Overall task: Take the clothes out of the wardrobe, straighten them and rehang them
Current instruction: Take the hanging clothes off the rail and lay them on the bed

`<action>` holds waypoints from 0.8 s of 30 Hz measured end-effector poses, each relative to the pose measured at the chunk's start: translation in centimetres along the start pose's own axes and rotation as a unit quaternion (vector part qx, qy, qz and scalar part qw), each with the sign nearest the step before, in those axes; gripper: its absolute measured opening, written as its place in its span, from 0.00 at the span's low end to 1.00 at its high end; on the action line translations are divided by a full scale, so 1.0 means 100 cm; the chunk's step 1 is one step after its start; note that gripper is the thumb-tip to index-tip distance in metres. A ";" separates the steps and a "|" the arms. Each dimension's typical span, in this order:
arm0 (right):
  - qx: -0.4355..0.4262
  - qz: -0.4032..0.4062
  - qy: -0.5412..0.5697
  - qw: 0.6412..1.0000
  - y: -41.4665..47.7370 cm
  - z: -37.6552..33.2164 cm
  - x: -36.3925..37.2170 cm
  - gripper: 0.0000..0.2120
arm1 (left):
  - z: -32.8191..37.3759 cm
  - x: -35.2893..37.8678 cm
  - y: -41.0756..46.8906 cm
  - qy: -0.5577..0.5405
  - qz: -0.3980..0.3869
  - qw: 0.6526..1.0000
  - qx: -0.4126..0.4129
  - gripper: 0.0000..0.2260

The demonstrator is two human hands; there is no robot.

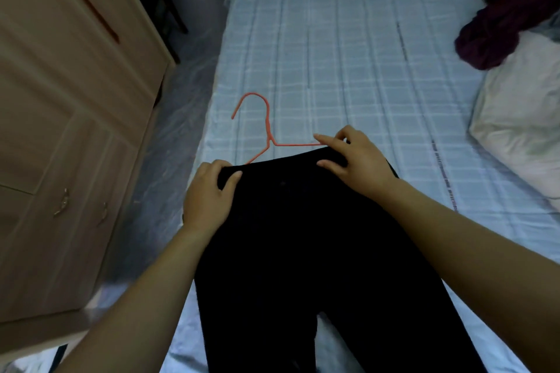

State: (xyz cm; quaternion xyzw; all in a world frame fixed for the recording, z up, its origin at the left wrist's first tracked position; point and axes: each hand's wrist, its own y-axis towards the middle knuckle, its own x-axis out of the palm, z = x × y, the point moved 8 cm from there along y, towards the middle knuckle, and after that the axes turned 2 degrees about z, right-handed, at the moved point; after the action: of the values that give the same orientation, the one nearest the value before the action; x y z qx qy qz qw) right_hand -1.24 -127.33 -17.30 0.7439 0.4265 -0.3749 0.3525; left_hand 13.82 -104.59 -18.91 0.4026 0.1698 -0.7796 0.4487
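A black garment [303, 236] lies flat on the bed [348, 54], running from its top edge near mid-frame down past the bottom of the view. An orange wire hanger [268, 127] lies on the bed with its hook pointing away; its lower bar is hidden under the garment's top edge. My left hand [209, 194] pinches the garment's top left corner. My right hand [354, 157] holds the top right corner, with the index finger touching the hanger's right arm.
A light wooden wardrobe [69, 100] with closed doors stands at the left, across a narrow strip of floor [181, 100]. A white pillow [521, 118] and a crumpled dark purple cloth [500, 24] lie at the bed's right side.
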 end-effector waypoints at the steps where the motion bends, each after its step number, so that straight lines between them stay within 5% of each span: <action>1: 0.019 -0.027 -0.010 0.999 0.003 0.012 0.016 0.23 | -0.009 0.014 0.005 0.012 -0.019 1.000 -0.012 0.05; 12: 0.129 -0.215 -0.133 0.959 -0.056 0.042 0.098 0.28 | -0.036 0.087 -0.044 0.162 -0.182 0.967 -0.080 0.23; 24: -0.006 -0.252 -0.078 0.965 -0.193 -0.069 0.041 0.33 | 0.030 0.033 -0.265 0.104 -0.086 0.974 -0.182 0.33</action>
State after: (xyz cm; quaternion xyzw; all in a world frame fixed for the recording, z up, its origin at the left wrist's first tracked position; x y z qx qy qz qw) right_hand -15.33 -112.55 -21.53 0.5789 0.5731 -0.5061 0.2834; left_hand -10.66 -94.05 -22.18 0.3771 0.3881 -0.7251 0.4260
